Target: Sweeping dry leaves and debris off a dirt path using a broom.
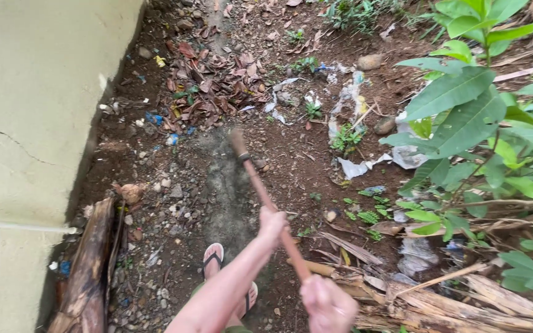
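Keep left hand (272,223) and right hand (327,303) both wrapped tight around hoe handle (272,209). Drop blade (237,143) onto bare soil (217,185), clear of foot (214,258).

A pale, cracked wall (26,123) ran along the left. Bare brown soil (279,160) lay strewn with dry leaves (217,80), stones and litter; green shrubs (476,117) crowded the right.

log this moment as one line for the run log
left hand: gripping wooden handle midway | right hand: gripping handle end | tool head: blurred, over bare soil | foot in sandal below | wall left
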